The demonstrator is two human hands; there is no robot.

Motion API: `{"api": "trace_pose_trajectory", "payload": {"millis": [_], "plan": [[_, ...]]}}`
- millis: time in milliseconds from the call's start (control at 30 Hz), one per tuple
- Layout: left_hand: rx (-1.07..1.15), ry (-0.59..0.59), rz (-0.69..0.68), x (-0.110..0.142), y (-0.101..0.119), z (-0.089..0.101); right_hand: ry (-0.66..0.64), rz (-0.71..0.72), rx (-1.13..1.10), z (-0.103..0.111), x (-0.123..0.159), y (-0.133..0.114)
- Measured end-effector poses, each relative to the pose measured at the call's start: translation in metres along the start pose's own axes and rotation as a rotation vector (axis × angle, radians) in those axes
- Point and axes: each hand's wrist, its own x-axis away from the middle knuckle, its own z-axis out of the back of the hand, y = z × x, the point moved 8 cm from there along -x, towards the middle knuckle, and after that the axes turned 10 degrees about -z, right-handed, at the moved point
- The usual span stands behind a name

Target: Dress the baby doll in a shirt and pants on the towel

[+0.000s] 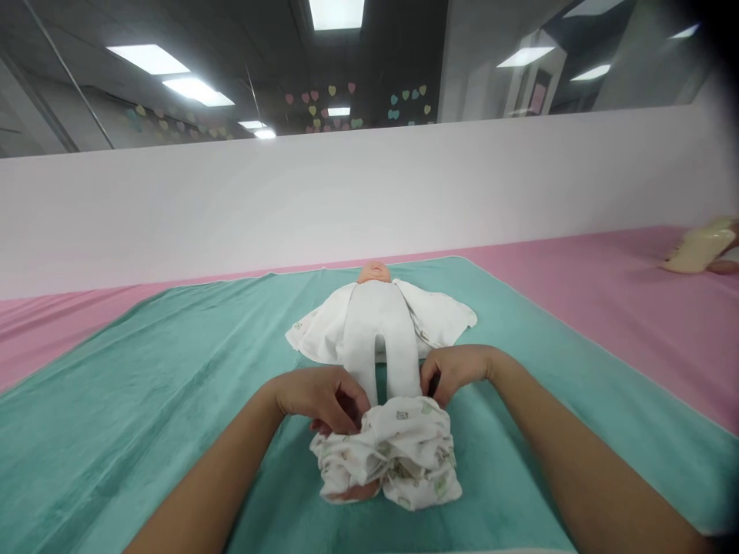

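A baby doll (374, 272) lies on its back on a teal blanket (190, 369), head away from me. It wears a white top (378, 308) with the sleeves spread wide; both legs are covered in white. Printed white baby pants (412, 431) are bunched around its lower legs, and a bit of foot (361, 492) shows at the left pant leg. My left hand (329, 398) is closed on the left side of the bunched cloth, its fingertips partly hidden. On the other side, my right hand (459, 372) pinches the upper right edge of the pants.
Pink cloth (623, 296) surrounds the blanket. At the far right edge is a smooth cream-coloured object (698, 246), with what looks like part of a person's hand (724, 267) at it. A low white wall (323, 200) runs along the back, with glass panels above.
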Motion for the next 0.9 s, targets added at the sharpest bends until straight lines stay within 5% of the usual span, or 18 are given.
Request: {"api": "trace_pose_trajectory", "payload": {"millis": [367, 567, 733, 900], "plan": [[0.089, 0.271, -0.183, 0.002, 0.020, 0.017, 0.031, -0.015, -0.018, 0.002, -0.003, 0.000], [0.203, 0.492, -0.175, 0.002, 0.001, 0.034, 0.082, 0.033, -0.169, 0.006, -0.005, 0.001], [0.212, 0.460, -0.161, -0.003, -0.001, 0.029, 0.409, 0.146, -0.307, 0.037, 0.002, -0.005], [0.184, 0.393, -0.206, -0.003, 0.008, 0.024, 1.093, 0.219, -0.199, 0.055, 0.031, -0.031]]}}
